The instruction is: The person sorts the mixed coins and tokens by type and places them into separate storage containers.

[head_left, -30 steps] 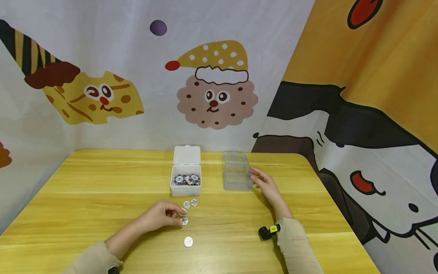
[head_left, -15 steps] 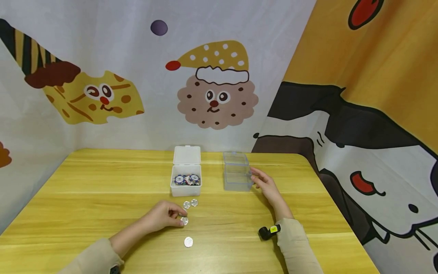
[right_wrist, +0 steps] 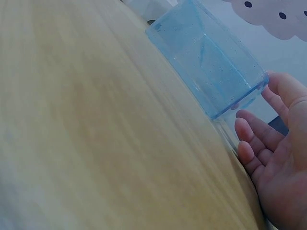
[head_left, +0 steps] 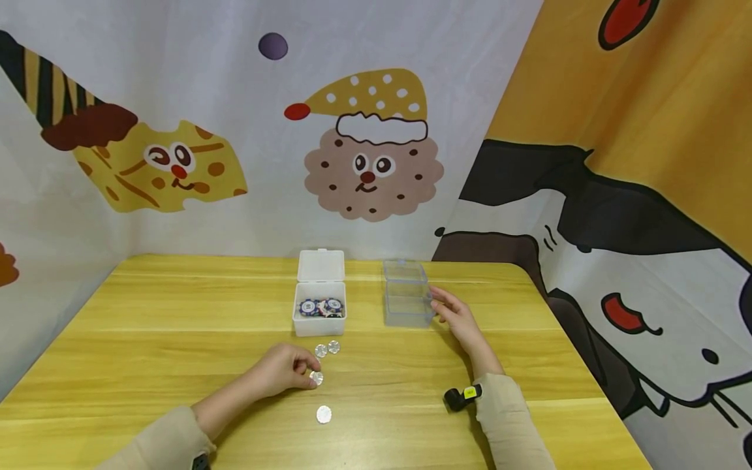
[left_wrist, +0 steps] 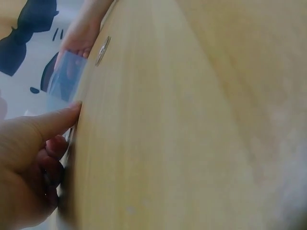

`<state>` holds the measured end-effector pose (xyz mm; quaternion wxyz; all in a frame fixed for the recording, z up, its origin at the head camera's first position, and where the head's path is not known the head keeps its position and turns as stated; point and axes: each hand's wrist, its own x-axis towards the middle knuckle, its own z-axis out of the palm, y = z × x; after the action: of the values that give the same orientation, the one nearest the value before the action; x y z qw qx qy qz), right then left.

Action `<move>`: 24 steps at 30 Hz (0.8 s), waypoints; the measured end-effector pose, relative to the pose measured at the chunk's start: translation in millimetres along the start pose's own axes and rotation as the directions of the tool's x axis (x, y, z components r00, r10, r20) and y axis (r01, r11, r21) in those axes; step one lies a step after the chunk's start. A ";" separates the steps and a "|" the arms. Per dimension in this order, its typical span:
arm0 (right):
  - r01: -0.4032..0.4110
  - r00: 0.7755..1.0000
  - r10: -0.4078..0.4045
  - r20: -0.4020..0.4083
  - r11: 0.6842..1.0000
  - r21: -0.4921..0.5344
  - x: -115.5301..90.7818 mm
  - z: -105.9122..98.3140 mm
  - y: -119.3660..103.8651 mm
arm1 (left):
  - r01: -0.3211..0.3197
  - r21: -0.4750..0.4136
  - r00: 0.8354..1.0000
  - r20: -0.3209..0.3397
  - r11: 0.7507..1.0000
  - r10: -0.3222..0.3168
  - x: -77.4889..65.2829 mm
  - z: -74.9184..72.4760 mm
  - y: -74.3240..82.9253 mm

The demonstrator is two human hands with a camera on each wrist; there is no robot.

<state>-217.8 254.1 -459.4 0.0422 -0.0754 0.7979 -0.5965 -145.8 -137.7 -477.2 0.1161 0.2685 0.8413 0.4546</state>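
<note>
My left hand (head_left: 282, 371) is low over the table, thumb and forefinger curled at the two edges of a shiny round silver gem (head_left: 317, 378), pinching it. Two similar gems (head_left: 327, 348) lie just beyond, in front of the white box. Closer to me lies a flat silver round piece (head_left: 324, 414). My right hand (head_left: 459, 320) touches the right side of a clear plastic box (head_left: 408, 307) with thumb and fingertips, the other fingers loosely bent. In the right wrist view, the thumb meets a corner of the clear box (right_wrist: 208, 62).
A white box (head_left: 320, 326) with its lid tipped back holds several patterned poker chips (head_left: 320, 307). The clear box's lid (head_left: 404, 270) also stands open behind it. A printed curtain (head_left: 376, 52) hangs along the rear and right of the wooden table (head_left: 176, 307).
My left hand has shifted slightly right, its forefinger now covering the spot where another gem showed. My right hand and both boxes have stayed in place.
</note>
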 end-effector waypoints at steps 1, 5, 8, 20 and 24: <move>0.000 1.000 0.000 0.001 1.000 -0.001 0.0 0.0 -0.2 | 0.003 0.003 1.000 -0.001 1.000 -0.003 0.1 0.1 -0.3; 0.002 1.000 -0.002 -0.006 1.000 -0.002 0.3 0.3 -0.8 | 0.002 0.011 1.000 -0.011 1.000 -0.002 0.0 0.3 -1.6; 0.000 1.000 0.000 -0.005 1.000 -0.006 -0.1 0.4 -1.2 | 0.004 0.004 1.000 -0.018 1.000 -0.004 -1.0 0.4 -2.7; 0.008 1.000 -0.008 0.003 1.000 -0.003 -0.5 -0.7 -0.7 | 0.021 -0.088 0.999 -0.040 0.996 -0.025 -4.5 0.1 -3.6; 0.002 1.000 -0.002 0.003 1.000 -0.002 -0.4 -0.6 -0.3 | 0.058 -0.095 0.995 -0.076 0.994 -0.065 -4.2 -0.6 -3.0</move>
<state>-217.5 254.6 -459.0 0.0427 -0.0773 0.7982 -0.5959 -143.6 -141.9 -479.6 0.1091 0.2186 0.8312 0.4994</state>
